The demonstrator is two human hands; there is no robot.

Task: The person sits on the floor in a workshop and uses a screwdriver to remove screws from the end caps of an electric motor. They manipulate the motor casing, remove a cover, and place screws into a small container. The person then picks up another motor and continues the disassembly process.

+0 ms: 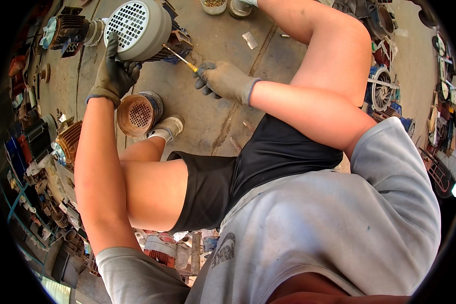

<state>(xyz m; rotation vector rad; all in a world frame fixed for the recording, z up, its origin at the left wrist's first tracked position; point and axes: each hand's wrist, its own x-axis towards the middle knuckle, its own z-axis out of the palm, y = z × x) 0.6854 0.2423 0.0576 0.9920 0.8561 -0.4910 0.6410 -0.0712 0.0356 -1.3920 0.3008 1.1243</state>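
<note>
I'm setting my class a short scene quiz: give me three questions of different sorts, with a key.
1. Which hand holds the yellow-handled screwdriver?

2. The round vented cover is:
A) blue
B) grey
C) red

3. True or false: in the picture, the rusty perforated part appears nearer the left hand than the right hand.

Key: 1. The right; 2. B; 3. True.
</note>
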